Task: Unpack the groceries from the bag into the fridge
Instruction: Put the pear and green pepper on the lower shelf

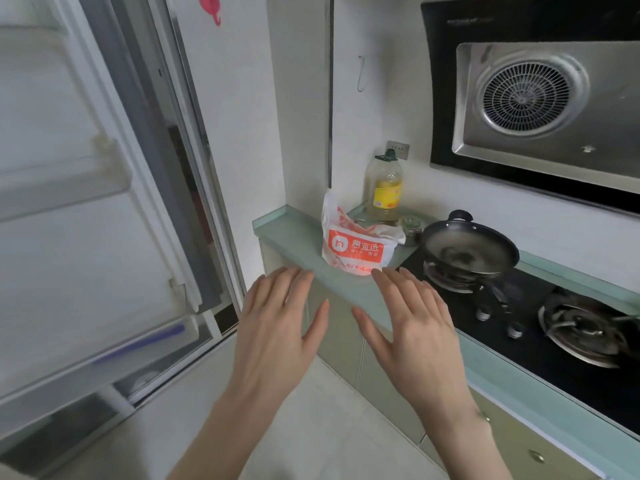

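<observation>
A white and orange plastic grocery bag [356, 244] stands on the pale green counter [294, 233], its top crumpled open. My left hand [280, 327] and my right hand [412, 334] hover side by side in front of the counter edge, fingers straight and spread, holding nothing. Both are just short of the bag and touch nothing. The fridge door [76, 220] stands open on the left, with its door shelves in view. The fridge's inside is hidden behind the door.
A yellow oil bottle [384, 188] stands behind the bag, and a small jar [410, 230] sits beside it. A dark wok [471, 247] rests on the gas stove [519, 317] to the right. A range hood [540, 98] hangs above. Tiled floor lies below.
</observation>
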The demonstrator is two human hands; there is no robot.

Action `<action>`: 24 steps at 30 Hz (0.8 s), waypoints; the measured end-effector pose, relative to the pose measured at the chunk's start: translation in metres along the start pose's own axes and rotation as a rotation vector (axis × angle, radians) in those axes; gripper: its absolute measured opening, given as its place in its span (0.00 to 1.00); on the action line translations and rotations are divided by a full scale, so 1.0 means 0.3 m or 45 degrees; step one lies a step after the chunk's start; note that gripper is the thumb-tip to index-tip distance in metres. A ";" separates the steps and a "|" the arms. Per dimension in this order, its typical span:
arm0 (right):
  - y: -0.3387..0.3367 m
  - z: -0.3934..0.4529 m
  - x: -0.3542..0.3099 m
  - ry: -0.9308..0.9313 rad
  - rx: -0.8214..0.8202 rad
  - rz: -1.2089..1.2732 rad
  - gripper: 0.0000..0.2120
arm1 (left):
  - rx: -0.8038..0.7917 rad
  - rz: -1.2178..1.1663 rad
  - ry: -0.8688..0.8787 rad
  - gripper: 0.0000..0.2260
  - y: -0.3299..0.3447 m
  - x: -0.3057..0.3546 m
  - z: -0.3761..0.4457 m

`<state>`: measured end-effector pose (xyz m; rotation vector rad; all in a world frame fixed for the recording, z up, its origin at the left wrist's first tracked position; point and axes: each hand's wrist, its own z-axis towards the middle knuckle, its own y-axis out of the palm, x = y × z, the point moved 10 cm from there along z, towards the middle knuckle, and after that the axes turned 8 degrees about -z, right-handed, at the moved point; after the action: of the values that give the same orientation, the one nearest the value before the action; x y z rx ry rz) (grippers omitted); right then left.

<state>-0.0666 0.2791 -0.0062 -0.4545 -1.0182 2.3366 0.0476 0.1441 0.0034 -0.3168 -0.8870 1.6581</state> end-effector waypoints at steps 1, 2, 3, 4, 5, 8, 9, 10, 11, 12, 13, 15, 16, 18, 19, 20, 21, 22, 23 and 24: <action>0.025 0.014 0.019 0.006 -0.010 -0.002 0.28 | -0.010 -0.001 -0.005 0.19 0.030 -0.011 0.016; 0.050 0.030 0.036 0.011 -0.017 -0.005 0.28 | -0.019 -0.005 -0.011 0.19 0.061 -0.025 0.033; 0.076 0.046 0.053 0.017 -0.024 -0.012 0.28 | -0.026 -0.012 -0.017 0.19 0.091 -0.040 0.052; 0.104 0.064 0.068 0.023 -0.033 -0.019 0.28 | -0.033 -0.024 -0.024 0.19 0.121 -0.056 0.073; 0.132 0.084 0.082 0.029 -0.045 -0.027 0.28 | -0.035 -0.039 -0.032 0.20 0.151 -0.073 0.097; 0.222 0.156 0.121 0.040 -0.080 -0.037 0.28 | -0.034 -0.073 -0.052 0.20 0.242 -0.126 0.180; 0.253 0.184 0.134 0.043 -0.085 -0.037 0.28 | -0.033 -0.090 -0.060 0.20 0.271 -0.144 0.209; 0.282 0.214 0.146 0.049 -0.085 -0.038 0.28 | -0.031 -0.109 -0.066 0.20 0.300 -0.163 0.241; 0.312 0.247 0.159 0.057 -0.086 -0.041 0.28 | -0.031 -0.124 -0.072 0.20 0.329 -0.183 0.275; 0.344 0.281 0.171 0.067 -0.094 -0.047 0.27 | -0.035 -0.134 -0.081 0.20 0.361 -0.206 0.309; 0.378 0.315 0.183 0.077 -0.107 -0.055 0.27 | -0.039 -0.142 -0.092 0.20 0.393 -0.229 0.342; 0.444 0.377 0.203 0.089 -0.124 -0.064 0.26 | -0.032 -0.170 -0.113 0.21 0.450 -0.279 0.403; 0.478 0.408 0.213 0.092 -0.129 -0.062 0.26 | -0.028 -0.184 -0.120 0.21 0.478 -0.304 0.434; 0.551 0.475 0.230 0.104 -0.151 -0.062 0.25 | -0.050 -0.208 -0.134 0.22 0.541 -0.352 0.494; 0.588 0.505 0.238 0.115 -0.162 -0.067 0.25 | -0.067 -0.216 -0.141 0.22 0.574 -0.375 0.522; 0.624 0.533 0.245 0.127 -0.171 -0.072 0.24 | -0.083 -0.221 -0.147 0.22 0.607 -0.397 0.546; 0.658 0.558 0.250 0.139 -0.176 -0.071 0.24 | -0.092 -0.226 -0.152 0.22 0.637 -0.417 0.568; 0.692 0.582 0.253 0.148 -0.180 -0.064 0.23 | -0.097 -0.236 -0.152 0.22 0.668 -0.436 0.589; 0.723 0.604 0.257 0.154 -0.182 -0.057 0.23 | -0.099 -0.250 -0.149 0.23 0.697 -0.451 0.610; 0.753 0.625 0.261 0.158 -0.189 -0.050 0.24 | -0.105 -0.265 -0.147 0.22 0.726 -0.465 0.632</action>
<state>-0.3006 0.0927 -0.0593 -0.6229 -1.1345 2.1781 -0.1876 -0.0661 -0.0544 -0.1792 -1.0411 1.4612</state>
